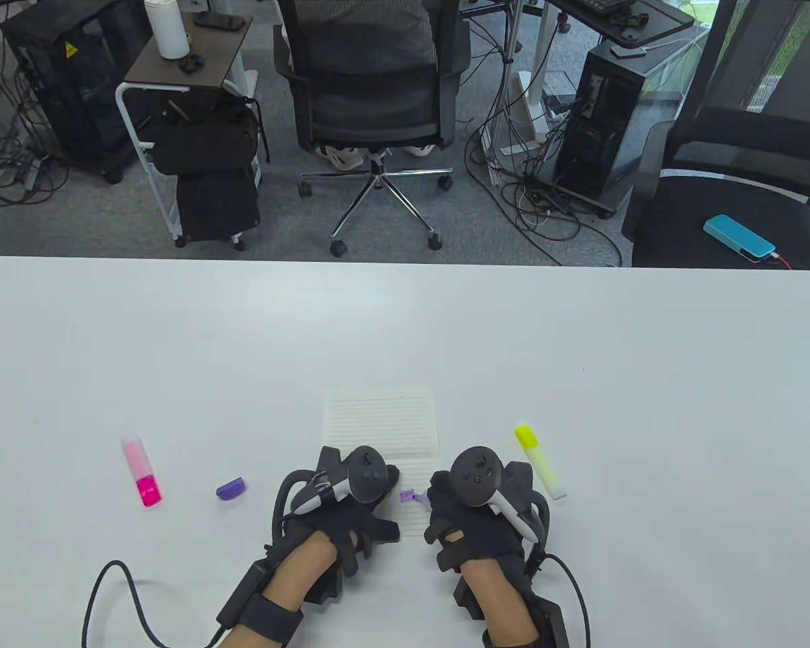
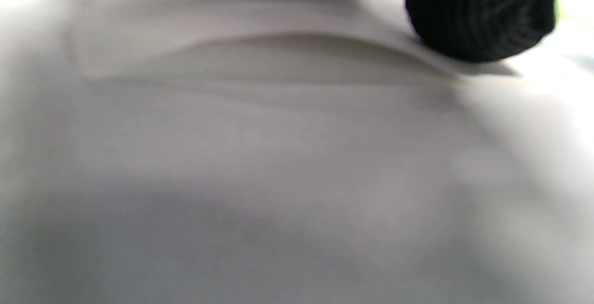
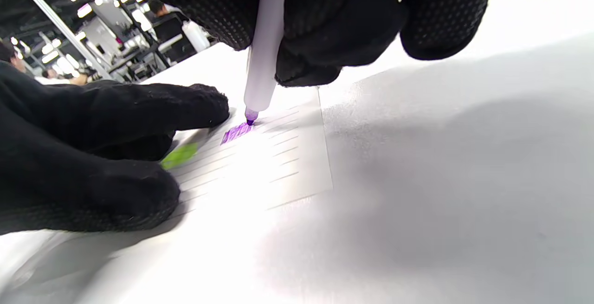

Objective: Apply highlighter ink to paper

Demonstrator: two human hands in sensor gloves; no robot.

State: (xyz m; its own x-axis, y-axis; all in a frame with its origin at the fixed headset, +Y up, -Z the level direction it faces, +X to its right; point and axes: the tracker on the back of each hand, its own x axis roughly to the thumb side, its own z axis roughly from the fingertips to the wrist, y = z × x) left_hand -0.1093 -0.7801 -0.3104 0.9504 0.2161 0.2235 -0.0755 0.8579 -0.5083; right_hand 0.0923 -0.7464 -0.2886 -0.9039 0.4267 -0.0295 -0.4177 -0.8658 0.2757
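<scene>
A lined paper (image 1: 381,422) lies on the white table near its front edge. My right hand (image 1: 445,499) grips an uncapped purple highlighter (image 3: 267,39) and holds it upright. Its tip touches the paper (image 3: 283,164) at a small purple mark (image 3: 236,132), which also shows in the table view (image 1: 408,497). A green mark (image 3: 180,155) lies beside it. My left hand (image 1: 381,482) rests on the paper's left part, with its fingers (image 3: 153,104) close to the tip. The left wrist view is blurred and shows one fingertip (image 2: 478,16).
The purple cap (image 1: 231,488) lies on the table left of my left hand. A pink highlighter (image 1: 142,470) lies further left. A yellow highlighter (image 1: 540,462) lies just right of my right hand. Office chairs stand beyond the table's far edge (image 1: 405,260).
</scene>
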